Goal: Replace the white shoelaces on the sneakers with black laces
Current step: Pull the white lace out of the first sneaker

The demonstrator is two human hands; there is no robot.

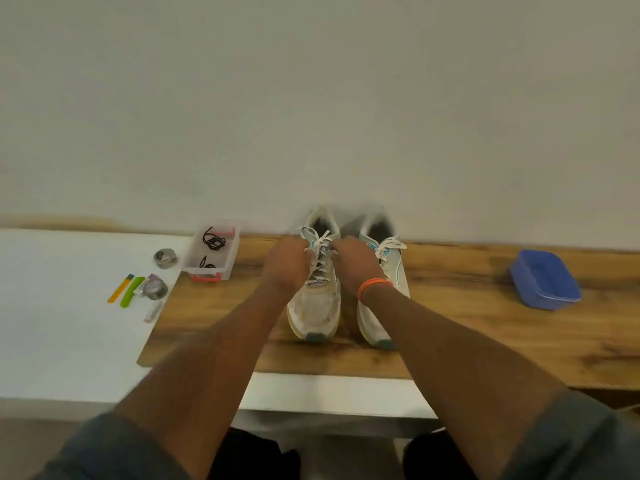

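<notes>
- On the far left, a white sheet (52,306) covers the table end; on it lie an orange strip (120,288), a green strip (131,292), two small round metal pieces (165,258) and a small white item whose kind I cannot tell.
- Just right of the sheet's edge stands a clear plastic box (212,252) with red latches; the black laces (213,241) lie coiled inside it.
- On the wooden tabletop (467,327), the left hand (285,263) has its fingers curled at the upper left side of the left sneaker (317,303), pinching its white laces (320,258) near the top eyelets.
- The left sneaker stands upright, toe toward the person, its white laces threaded through the eyelets.
- The right hand (351,263), an orange band (374,285) on its wrist, curls its fingers onto the same laces from the other side; the exact grip is blurred.
- The right sneaker (389,268) stands just beside the first, touching or nearly so, also laced in white and partly hidden by the right forearm.
- Well apart, far right, a blue plastic container (545,280) sits on the wood.
</notes>
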